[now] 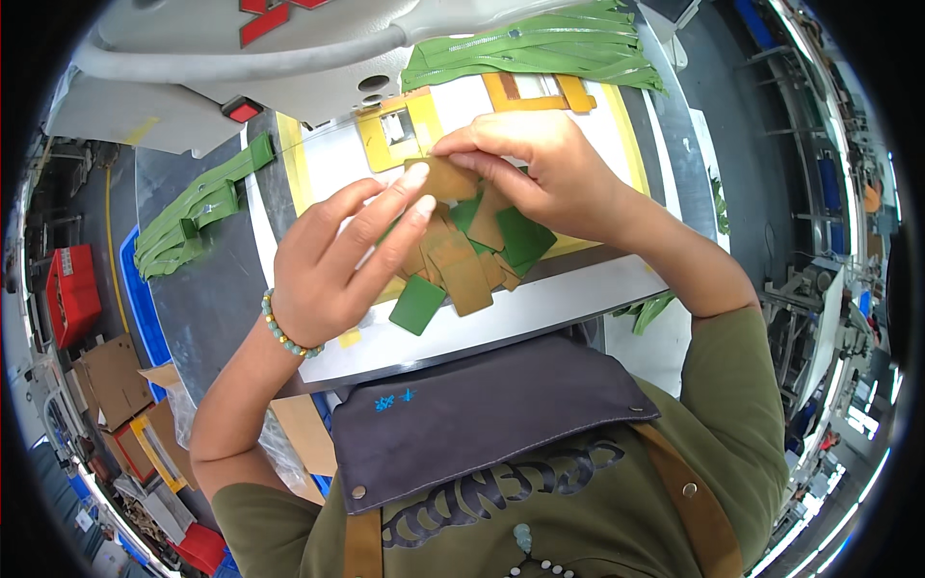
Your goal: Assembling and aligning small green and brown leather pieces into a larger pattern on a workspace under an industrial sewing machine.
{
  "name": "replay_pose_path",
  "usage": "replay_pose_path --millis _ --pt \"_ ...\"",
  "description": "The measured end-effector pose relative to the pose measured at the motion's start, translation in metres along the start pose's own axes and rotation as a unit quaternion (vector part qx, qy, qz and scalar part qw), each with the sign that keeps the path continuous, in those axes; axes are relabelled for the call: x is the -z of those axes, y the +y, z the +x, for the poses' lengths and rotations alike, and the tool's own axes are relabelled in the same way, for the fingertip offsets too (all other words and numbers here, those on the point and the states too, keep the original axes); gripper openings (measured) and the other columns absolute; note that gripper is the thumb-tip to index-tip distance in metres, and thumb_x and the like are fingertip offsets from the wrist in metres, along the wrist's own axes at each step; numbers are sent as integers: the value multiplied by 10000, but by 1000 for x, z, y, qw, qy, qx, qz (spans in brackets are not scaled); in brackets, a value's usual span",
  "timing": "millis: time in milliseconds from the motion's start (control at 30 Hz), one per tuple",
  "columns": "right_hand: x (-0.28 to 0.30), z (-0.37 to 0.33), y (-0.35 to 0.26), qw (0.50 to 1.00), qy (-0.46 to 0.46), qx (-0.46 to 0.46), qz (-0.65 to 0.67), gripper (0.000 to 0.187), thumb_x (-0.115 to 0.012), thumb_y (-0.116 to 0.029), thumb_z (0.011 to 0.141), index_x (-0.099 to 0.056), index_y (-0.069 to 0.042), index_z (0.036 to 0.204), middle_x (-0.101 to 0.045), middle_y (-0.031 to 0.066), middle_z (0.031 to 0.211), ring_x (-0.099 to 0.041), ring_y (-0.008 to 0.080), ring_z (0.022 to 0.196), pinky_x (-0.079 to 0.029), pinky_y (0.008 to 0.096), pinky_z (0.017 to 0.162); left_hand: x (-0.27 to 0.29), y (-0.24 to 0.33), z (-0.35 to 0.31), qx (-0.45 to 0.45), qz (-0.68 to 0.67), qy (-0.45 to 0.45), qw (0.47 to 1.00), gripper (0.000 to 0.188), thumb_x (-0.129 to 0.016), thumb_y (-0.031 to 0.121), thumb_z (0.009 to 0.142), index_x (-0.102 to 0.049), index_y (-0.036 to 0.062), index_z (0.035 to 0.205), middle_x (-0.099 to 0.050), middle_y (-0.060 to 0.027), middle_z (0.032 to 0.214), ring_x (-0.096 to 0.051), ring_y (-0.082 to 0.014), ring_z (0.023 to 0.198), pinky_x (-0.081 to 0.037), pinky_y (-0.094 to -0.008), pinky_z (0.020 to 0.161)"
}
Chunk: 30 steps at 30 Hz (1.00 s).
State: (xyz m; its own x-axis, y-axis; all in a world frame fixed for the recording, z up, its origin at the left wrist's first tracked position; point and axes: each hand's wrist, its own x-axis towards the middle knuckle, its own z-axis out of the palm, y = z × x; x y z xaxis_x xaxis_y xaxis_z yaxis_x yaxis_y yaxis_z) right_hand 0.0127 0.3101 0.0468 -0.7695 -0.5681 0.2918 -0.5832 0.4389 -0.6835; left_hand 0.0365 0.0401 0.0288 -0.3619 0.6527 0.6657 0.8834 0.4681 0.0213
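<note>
A small tan patch [445,180], apparently leather, is pinched by its upper right edge between the thumb and fingers of my right hand [551,166]. My left hand [339,249] has its fingers stretched out and apart, the index fingertip resting at the patch's left edge; its thumb is hidden. Directly below lies a loose heap of tan patches [464,281] and green patches [417,305], overlapping at different angles on the white work surface [540,297]. Just beyond the held patch is a yellow frame [378,141] with a small opening, under the machine.
A large pale sewing machine [289,101] with a red switch [243,109] overhangs the table's far left. Green zipper strips lie in a bundle [530,56] at the back and another bundle [198,207] on the left. Another yellow frame [525,93] sits at the back.
</note>
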Motion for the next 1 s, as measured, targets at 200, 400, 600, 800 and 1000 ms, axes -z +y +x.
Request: replay_pose_path --millis 200,400,600,800,1000 --pt "-4 14 -11 949 -122 -188 220 231 -654 -180 1072 -757 -40 1224 -782 89 1121 -716 150 1044 -551 297 933 14 -4 3 -113 24 -22 993 342 -759 11 777 -782 -33 1116 -785 -143 1103 -719 -275 954 -612 -338 719" --pt "-10 21 23 965 29 99 -243 248 -811 -259 901 -684 -53 850 -649 69 825 -643 267 790 -557 402 704 22 -21 -7 -60 25 -14 998 340 -761 56 760 -772 -58 1080 -761 -166 1044 -754 -274 872 -616 -336 689" --pt "-5 29 34 998 -37 -35 -48 227 -712 -252 997 -758 -32 1030 -714 133 1151 -677 318 1046 -563 400 870 26 -29 -21 -22 39 -20 999 310 -769 30 777 -772 -46 1077 -754 -153 1049 -761 -273 911 -627 -330 749" --pt "-7 32 49 987 -34 101 -124 367 -627 -308 1055 -717 -109 1350 -553 157 1511 -516 350 1385 -425 466 1151 19 -36 -12 -48 71 -47 995 285 -776 37 783 -768 -30 1060 -748 -122 1078 -741 -260 962 -609 -330 758" --pt "-11 30 59 975 -44 126 -176 317 -663 -348 1031 -772 -132 1237 -577 107 1472 -507 317 1393 -417 495 1146 -8 -52 3 -79 78 -62 992 314 -743 36 780 -774 -55 1079 -741 -152 1121 -718 -282 986 -614 -373 801"
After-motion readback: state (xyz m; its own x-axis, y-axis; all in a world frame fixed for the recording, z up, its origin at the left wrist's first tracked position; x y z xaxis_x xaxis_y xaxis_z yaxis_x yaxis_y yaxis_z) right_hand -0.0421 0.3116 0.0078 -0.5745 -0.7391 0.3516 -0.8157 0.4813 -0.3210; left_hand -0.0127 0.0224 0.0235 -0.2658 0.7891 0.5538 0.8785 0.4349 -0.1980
